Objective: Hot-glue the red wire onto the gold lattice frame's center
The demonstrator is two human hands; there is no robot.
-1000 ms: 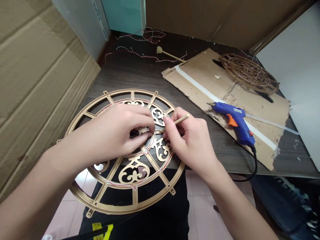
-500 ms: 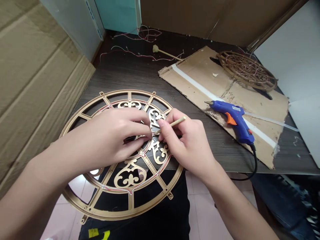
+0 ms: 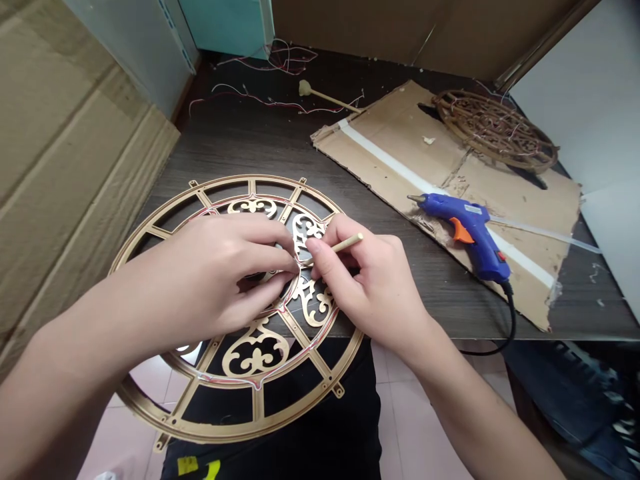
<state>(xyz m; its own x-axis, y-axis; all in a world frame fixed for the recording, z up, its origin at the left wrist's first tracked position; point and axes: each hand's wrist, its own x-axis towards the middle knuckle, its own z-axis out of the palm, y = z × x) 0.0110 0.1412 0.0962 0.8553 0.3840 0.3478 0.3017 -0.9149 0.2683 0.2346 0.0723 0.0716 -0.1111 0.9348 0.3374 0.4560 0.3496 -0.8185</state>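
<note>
A large round gold openwork frame (image 3: 250, 413) lies half on the dark table (image 3: 260, 147), its near half hanging over my lap. Thin red and white wire runs along its inner ring. My left hand (image 3: 225, 273) rests over the frame's centre, fingers curled and pinched on the inner ring. My right hand (image 3: 370, 287) is closed on a thin wooden stick (image 3: 347, 244), held like a pen, its hidden tip pointing at the centre beside my left fingertips.
A blue hot glue gun (image 3: 470, 233) with an orange trigger lies on a cardboard sheet (image 3: 400, 133) to the right, cord trailing off the edge. A smaller dark round frame (image 3: 495, 130) sits behind it. Another stick (image 3: 325, 97) and loose wires (image 3: 260, 100) lie at the back. Cardboard walls stand on the left.
Both hands stay on the frame's centre with the stick; the view has drifted slightly, so hands and frame sit a little further left and lower. No grip changed.
</note>
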